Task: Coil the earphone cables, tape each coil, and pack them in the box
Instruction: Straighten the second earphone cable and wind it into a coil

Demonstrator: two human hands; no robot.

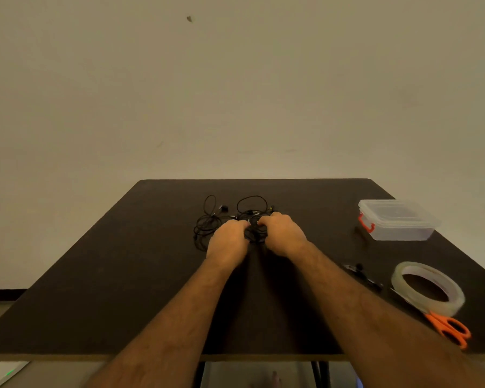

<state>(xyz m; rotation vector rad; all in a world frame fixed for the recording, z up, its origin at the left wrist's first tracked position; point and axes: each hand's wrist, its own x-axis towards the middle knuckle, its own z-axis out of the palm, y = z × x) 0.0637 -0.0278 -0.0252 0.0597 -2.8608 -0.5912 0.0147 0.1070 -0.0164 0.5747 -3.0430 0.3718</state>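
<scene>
Both hands — left hand [228, 238], right hand [282, 233] — curl their fingers into the tangled black earphone cables [212, 219] mid-way across the dark square table [123, 275], bare board on the left. Along its right edge: one lidded clear plastic box [398, 219], one clear tape roll [429, 288], one pair of orange-handled scissors [450, 329].

Both hands [254, 233] cover part of the earphone cables [207, 222]; fingertips hidden. Right forearm conceals a small dark object [357, 268], unidentifiable.
</scene>
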